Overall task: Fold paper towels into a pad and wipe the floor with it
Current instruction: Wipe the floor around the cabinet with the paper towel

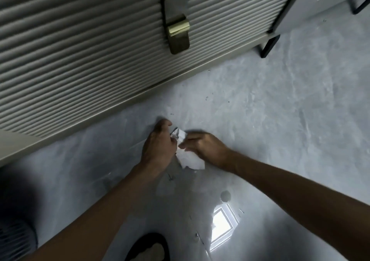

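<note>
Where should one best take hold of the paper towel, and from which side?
Probably grip the paper towel at its free lower flap, coming from the camera's side. The left hand and right hand cover its crumpled upper part; only that flap hangs clear.

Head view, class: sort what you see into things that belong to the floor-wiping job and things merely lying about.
Belong to the job:
paper towel
left hand and right hand, both holding it
floor

Just lying about:
ribbed cabinet
brass handle
black furniture leg
</note>
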### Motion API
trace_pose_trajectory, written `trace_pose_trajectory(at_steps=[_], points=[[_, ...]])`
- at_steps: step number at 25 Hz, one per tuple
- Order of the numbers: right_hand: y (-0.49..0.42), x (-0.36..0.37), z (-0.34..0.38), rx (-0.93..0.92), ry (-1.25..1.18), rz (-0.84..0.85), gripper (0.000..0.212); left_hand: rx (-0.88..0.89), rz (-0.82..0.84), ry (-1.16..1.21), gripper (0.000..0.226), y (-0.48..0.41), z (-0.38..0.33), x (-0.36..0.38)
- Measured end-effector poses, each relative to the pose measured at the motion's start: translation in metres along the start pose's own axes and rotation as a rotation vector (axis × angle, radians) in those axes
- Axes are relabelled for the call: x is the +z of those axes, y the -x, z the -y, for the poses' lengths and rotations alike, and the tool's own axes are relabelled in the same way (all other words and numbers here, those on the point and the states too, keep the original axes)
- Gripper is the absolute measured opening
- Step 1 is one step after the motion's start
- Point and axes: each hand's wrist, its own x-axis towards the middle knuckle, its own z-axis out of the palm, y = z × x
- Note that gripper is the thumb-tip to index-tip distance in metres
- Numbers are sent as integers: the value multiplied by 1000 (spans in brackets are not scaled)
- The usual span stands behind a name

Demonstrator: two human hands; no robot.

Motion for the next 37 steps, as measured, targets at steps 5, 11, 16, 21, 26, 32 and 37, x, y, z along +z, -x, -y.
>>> trace_pose_trajectory(at_steps=[5, 11, 16, 21, 26, 32, 37], points=[[28, -112, -110, 665, 338, -380, 27, 106, 10, -94, 48, 3, -19, 13], [63, -36, -50, 535, 6, -401, 10, 208, 93, -103, 47, -2, -79, 36], [149, -36, -41, 211, 71, -3, 9, 467, 242, -166, 50, 14, -121, 56], [251, -86, -85, 750, 219, -348, 15, 549, 305, -213, 48, 30, -150, 99], [283, -37, -36, 1091, 5, -699, 13, 752, 413, -233, 47, 60, -217, 144], [410, -15, -24, 1175, 249, -634, 48, 936, 598, -281, 49, 125, -252, 186], [491, -39, -76, 1690, 386, -954, 38, 911, 565, -327, 50, 125, -251, 199]])
